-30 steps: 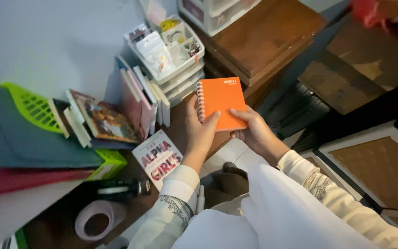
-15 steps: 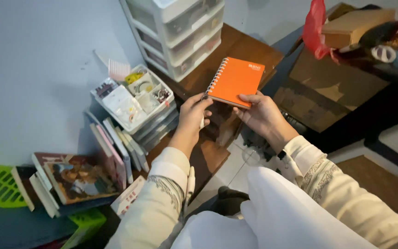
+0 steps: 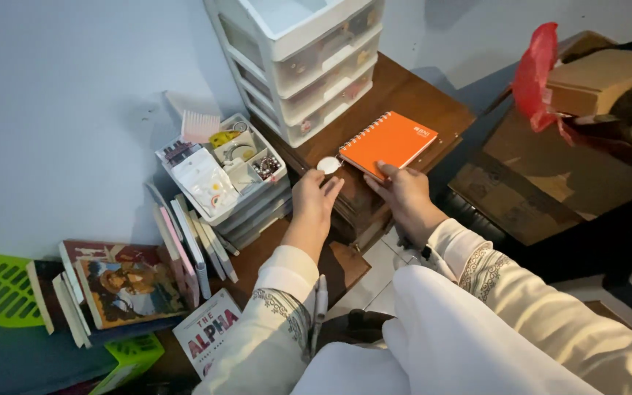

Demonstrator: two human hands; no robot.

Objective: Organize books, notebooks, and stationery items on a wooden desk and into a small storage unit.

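The orange spiral-bound notebook with a glossy card cover (image 3: 390,142) lies flat on the dark brown wooden cabinet top (image 3: 404,91), its wire binding along the far-left edge and its long axis running diagonally, from the near corner by the person's fingers up and away to the right. The right hand (image 3: 402,192) is the nearer of the two: it sits just below the notebook's near edge, fingers loosely spread, with the fingertips (image 3: 383,170) resting on the cover's near edge, so the book lies up and slightly away from that hand rather than in a closed grip. The left hand (image 3: 314,201) is beside it to the left, apart from the notebook, fingers relaxed and half-curled against the cabinet's front edge, just beneath a small round white disc (image 3: 328,165) that sits at the corner; whether a fingertip touches the disc I cannot tell. Behind stands a white plastic drawer tower (image 3: 301,55), and lower left a grey sectioned organiser tray of small items (image 3: 217,164) with upright books (image 3: 184,252) leaning beside it. The cabinet's front face is hidden behind both hands, and the right thumb is out of sight. A red plastic bag (image 3: 534,77) at the upper right is partly cut off.
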